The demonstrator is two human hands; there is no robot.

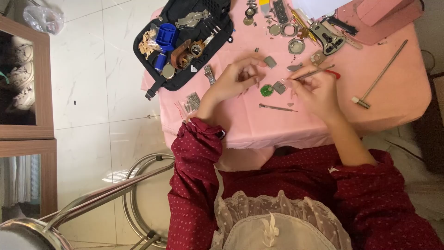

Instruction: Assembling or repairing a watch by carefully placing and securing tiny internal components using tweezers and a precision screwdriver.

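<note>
Green part: a small round green piece (266, 90), flat like a tiny circuit board, lies on the pink tabletop (397, 88) between the two hands; its surface detail is too small to read.
Grey piece: a small grey square piece (279, 87) lies just beside the green part, on its right in the picture.
Left hand: the left hand (238, 78) hovers over the tabletop with fingers curled inward, thumb and fingertips drawn close together just above the green part (whether they pinch anything cannot be told).
Right hand: the right hand (317, 90) is closed around a thin tool (314, 72) with a red end, held like a pen, its tip pointing toward the grey piece.
Loose tools: a slim metal pin-like driver (276, 108) lies on the tabletop below the green part; a small long-handled hammer (379, 76) lies well apart near the right edge.
Pouch: a black open pouch (185, 39) at the upper left of the tabletop holds a blue holder (165, 34), a brown strap and metal bits.
Hard to make out: the cluster of watch cases and metal parts (296, 32) along the top edge is partly cut off by the frame; the pink box (374, 14) at the upper right is also cropped.
Hidden: the tool's tip and the left fingertips' undersides are hidden.
</note>
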